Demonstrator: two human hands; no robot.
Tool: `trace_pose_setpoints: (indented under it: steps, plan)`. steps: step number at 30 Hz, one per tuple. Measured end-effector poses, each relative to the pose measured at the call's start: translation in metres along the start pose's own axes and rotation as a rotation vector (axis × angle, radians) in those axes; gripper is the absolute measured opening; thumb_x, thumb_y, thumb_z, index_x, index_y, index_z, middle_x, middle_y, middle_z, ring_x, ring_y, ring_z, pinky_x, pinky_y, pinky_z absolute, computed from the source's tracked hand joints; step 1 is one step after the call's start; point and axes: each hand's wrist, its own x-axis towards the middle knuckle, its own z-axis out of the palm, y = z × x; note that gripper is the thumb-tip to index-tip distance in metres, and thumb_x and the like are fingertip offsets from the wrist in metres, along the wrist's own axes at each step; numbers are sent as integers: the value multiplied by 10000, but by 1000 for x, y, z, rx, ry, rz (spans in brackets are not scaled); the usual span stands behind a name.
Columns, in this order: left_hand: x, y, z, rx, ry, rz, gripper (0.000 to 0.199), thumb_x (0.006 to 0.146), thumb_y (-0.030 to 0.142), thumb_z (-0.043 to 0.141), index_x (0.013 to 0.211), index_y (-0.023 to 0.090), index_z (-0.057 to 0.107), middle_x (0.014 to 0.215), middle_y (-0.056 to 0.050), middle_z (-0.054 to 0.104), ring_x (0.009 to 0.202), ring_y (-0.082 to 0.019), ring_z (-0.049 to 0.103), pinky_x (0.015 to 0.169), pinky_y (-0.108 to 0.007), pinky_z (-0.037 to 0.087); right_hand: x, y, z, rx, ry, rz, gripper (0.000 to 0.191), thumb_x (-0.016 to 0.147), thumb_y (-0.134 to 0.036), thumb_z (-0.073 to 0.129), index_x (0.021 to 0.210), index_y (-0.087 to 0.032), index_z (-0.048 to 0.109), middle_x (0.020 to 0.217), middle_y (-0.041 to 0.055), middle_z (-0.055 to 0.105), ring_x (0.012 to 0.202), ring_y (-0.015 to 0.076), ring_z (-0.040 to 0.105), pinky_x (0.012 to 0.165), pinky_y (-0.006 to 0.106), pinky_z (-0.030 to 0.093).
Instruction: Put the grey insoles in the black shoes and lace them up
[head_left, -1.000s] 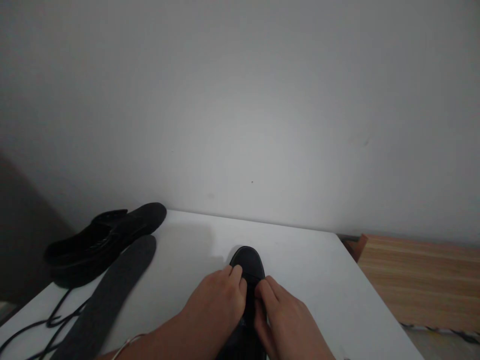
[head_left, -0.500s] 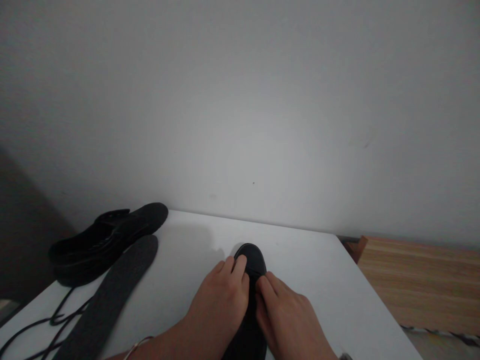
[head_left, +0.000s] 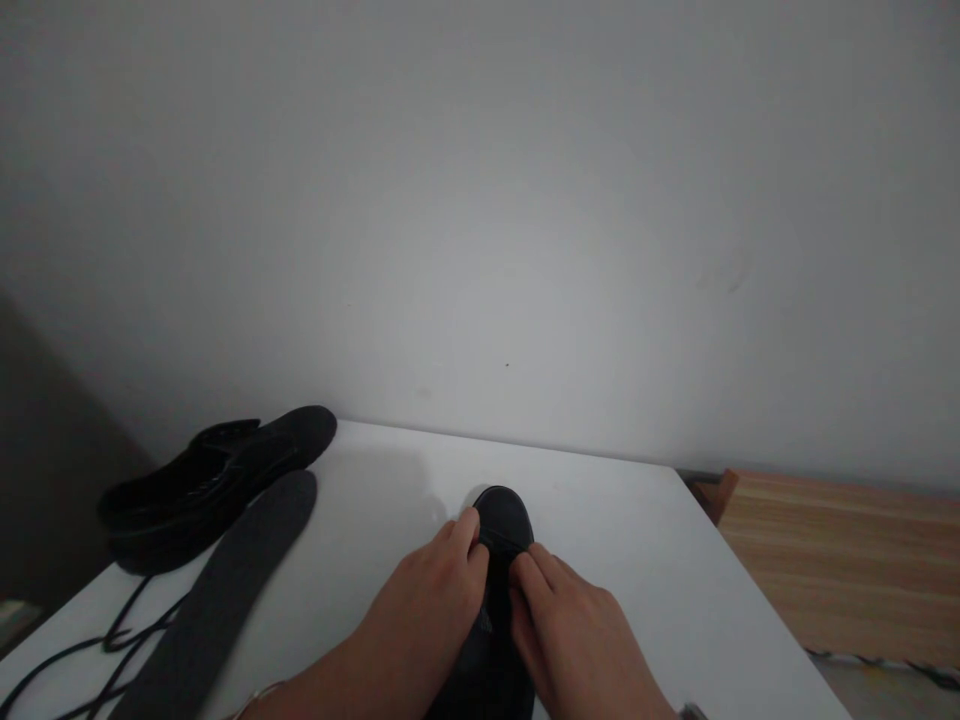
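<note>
A black shoe [head_left: 504, 510] sits on the white table with its toe pointing away from me. My left hand [head_left: 439, 590] is closed at the shoe's left side, thumb and fingers pinched on the upper just behind the toe. On the opposite side, my right hand [head_left: 574, 620] pinches the upper's edge with bent fingers. A thin dark line crosses the shoe between my fingertips; whether it is a lace or a seam I cannot tell. My fingers hide exactly what is gripped, and the heel end runs out of view at the bottom.
At the left stands another black shoe [head_left: 202, 490], its tongue raised. A dark grey insole [head_left: 240, 580] lies beside it, with loose black laces [head_left: 112, 640] nearby. The white table [head_left: 637, 540] meets a grey wall [head_left: 480, 250]; a lower wooden surface [head_left: 840, 560] is at the right.
My left hand has shifted slightly left and back from the shoe's middle, showing more of the upper. My right hand stays nearly in place.
</note>
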Motion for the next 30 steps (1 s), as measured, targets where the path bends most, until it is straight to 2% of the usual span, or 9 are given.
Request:
trace_pose_setpoints:
  steps: [4, 7, 12, 15, 18, 21, 24, 27, 30]
  plan:
    - [0, 1, 3, -5, 30, 26, 315, 841, -3, 350, 919, 102, 637, 1139, -144, 572, 951, -224, 592, 832, -379, 523, -2, -1, 2, 56, -22, 43, 195, 796, -51, 460, 885, -198, 551, 857, 56, 616, 722, 203, 627, 577, 301, 521]
    - [-2, 1, -1, -79, 165, 136, 218, 856, 68, 445, 851, 155, 644, 1095, -87, 619, 989, -239, 575, 876, -410, 487, -1, -2, -1, 168, 52, 40, 220, 791, -64, 476, 927, -214, 563, 970, 72, 574, 802, 204, 609, 635, 315, 527]
    - [-18, -5, -37, -611, 392, 206, 175, 911, 240, 455, 843, 211, 614, 831, 6, 683, 772, -144, 629, 729, -259, 504, 1, 1, -35, 583, 321, -22, 168, 895, -134, 413, 981, -221, 529, 1020, 81, 541, 925, 178, 563, 776, 300, 512]
    - [-30, -12, -59, -830, 610, 138, 156, 875, 325, 513, 795, 209, 579, 726, 7, 675, 698, -147, 639, 657, -247, 507, 2, 7, -60, 794, 569, 65, 118, 933, -198, 423, 971, -228, 531, 976, 75, 578, 966, 190, 561, 817, 320, 500]
    - [-33, -17, -62, -923, 771, 99, 141, 858, 319, 529, 772, 208, 518, 625, 28, 619, 576, -124, 594, 568, -225, 482, 4, 14, -70, 1015, 696, 166, 94, 941, -240, 446, 958, -231, 538, 856, 44, 606, 853, 177, 592, 787, 337, 508]
    - [-29, -21, -53, -881, 739, 78, 168, 879, 324, 489, 760, 205, 484, 559, 55, 526, 479, -89, 489, 467, -189, 400, 6, 19, -66, 1165, 677, 165, 92, 954, -266, 431, 971, -237, 517, 733, 4, 590, 678, 140, 575, 668, 295, 509]
    - [-26, -23, -44, -718, 648, 102, 201, 907, 328, 430, 761, 202, 485, 548, 61, 462, 478, -84, 426, 456, -188, 342, 3, 21, -61, 1104, 610, 194, 98, 956, -282, 431, 929, -231, 511, 657, -23, 546, 540, 97, 491, 514, 201, 437]
    - [-27, -26, -37, -531, 475, 111, 241, 935, 330, 381, 790, 199, 523, 579, 51, 496, 500, -93, 438, 493, -204, 341, -5, 23, -62, 922, 508, 206, 146, 950, -304, 431, 856, -223, 508, 653, -15, 538, 558, 105, 508, 495, 188, 428]
    - [-27, -32, -28, -356, 238, 84, 266, 932, 343, 406, 821, 194, 596, 728, 3, 599, 646, -128, 546, 617, -231, 406, -12, 27, -63, 692, 303, 160, 168, 948, -307, 406, 846, -226, 514, 706, 12, 590, 636, 133, 579, 539, 207, 460]
